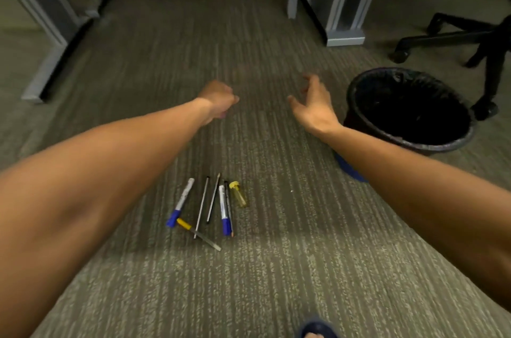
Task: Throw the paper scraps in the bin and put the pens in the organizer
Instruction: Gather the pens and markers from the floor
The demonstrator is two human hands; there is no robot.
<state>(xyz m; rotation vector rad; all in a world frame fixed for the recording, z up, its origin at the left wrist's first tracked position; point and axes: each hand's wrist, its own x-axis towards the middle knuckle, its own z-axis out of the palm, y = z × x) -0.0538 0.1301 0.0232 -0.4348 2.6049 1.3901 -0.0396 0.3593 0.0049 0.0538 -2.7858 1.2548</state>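
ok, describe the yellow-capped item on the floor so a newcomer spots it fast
Start at the black bin on the carpet, then look left and nearer to the row of pens. At the row's right end lies the small clear yellowish vial with a yellow cap, much shorter and stubbier than the pens.

Two blue-capped markers [181, 202] are counted on the floor [276, 268], with three thin pens [202, 206], one yellow-ended pen [197, 234], one yellow bottle [238, 194] and one bin [409, 111].

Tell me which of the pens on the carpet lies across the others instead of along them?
The pen with the yellow end, nearest the camera. It lies slanted at the bottom of the group, crossing under a thin grey pen, while the two blue-capped markers point away from the camera.
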